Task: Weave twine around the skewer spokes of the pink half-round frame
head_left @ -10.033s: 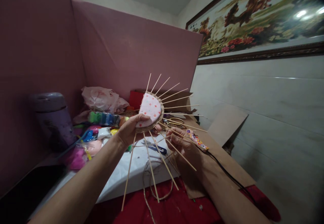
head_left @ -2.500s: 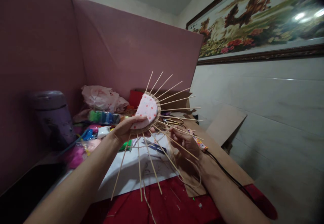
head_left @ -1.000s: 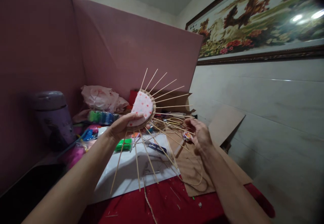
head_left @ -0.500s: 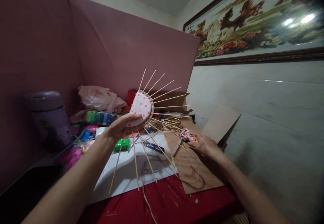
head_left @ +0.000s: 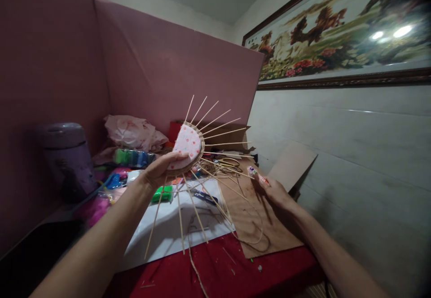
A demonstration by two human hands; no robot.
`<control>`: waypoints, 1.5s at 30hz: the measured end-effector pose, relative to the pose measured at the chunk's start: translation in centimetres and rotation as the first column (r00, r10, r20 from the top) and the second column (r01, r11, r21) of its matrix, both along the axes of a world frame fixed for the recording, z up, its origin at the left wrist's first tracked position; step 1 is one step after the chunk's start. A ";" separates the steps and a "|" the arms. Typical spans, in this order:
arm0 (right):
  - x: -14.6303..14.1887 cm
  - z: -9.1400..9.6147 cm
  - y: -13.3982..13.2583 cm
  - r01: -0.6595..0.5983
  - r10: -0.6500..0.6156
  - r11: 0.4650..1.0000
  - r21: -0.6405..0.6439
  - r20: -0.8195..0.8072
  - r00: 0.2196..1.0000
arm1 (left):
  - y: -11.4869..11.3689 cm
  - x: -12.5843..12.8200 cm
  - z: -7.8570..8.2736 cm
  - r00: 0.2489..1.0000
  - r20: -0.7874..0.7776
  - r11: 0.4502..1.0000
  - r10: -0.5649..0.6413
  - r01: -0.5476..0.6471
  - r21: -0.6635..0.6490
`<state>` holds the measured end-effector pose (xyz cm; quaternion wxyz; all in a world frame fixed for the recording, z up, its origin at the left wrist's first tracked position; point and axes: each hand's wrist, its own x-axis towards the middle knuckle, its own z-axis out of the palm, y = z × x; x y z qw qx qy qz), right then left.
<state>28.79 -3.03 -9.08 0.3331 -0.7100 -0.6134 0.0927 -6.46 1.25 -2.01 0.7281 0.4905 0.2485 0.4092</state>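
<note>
My left hand (head_left: pixel 158 172) grips a round disc (head_left: pixel 186 144) covered in pink flowered cloth, held up on edge above the table. Several thin wooden sticks (head_left: pixel 222 129) fan out from its woven rim. A tan cord (head_left: pixel 249 226) trails from the rim down onto the brown cardboard sheet (head_left: pixel 256 230). My right hand (head_left: pixel 274 190) is low to the right over the cardboard, closed on a small tool with a colourful spotted handle (head_left: pixel 253 172).
A white sheet (head_left: pixel 168 226) lies on the red tablecloth (head_left: pixel 215 271). Blue scissors (head_left: pixel 204 195), a green packet (head_left: pixel 162 193), colourful craft supplies (head_left: pixel 131 157) and a purple jug (head_left: pixel 69 154) crowd the back left. Pink boards (head_left: pixel 151 64) wall the corner. A cardboard flap (head_left: pixel 292 165) leans at right.
My right hand left the sticks, moved right and down to the cardboard, and took hold of the spotted tool. The disc stayed up in my left hand.
</note>
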 end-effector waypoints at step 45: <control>-8.0 10.0 -8.5 -0.422 0.285 0.887 -0.186 -0.499 0.818 | 0.7 0.0 -1.1 0.992 -0.102 0.982 -0.076 0.093 0.164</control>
